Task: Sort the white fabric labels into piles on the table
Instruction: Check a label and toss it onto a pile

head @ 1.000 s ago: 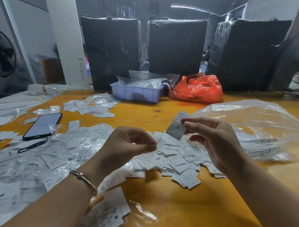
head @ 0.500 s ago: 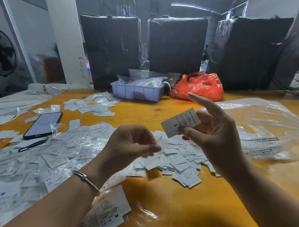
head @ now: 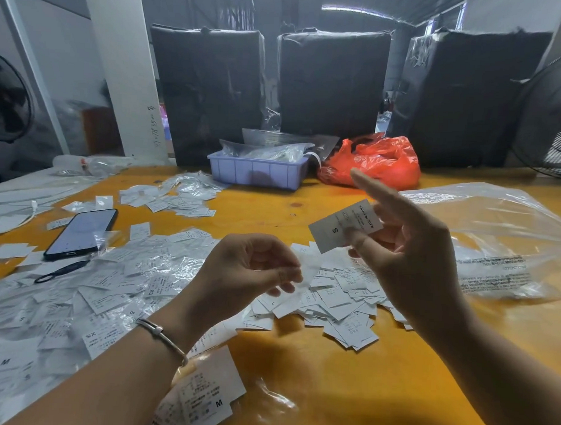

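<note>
A white label marked S (head: 344, 226) is held up right of frame centre, pinched by the right hand (head: 409, 256), forefinger raised. The left hand (head: 247, 268) hovers loosely curled, its grip seemingly empty, over the unsorted heap (head: 333, 298) on the tabletop (head: 345, 392). The size is being read; next, probably, comes dropping it on the matching pile.

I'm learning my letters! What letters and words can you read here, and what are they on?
"S" and "MADE IN CHINA": label pinched by the right hand.
"M": label near the bottom edge.
"SX": label in the left heap.
Clear bag print: mirrored, too blurred.
Other labels' small print: unreadable.
</note>
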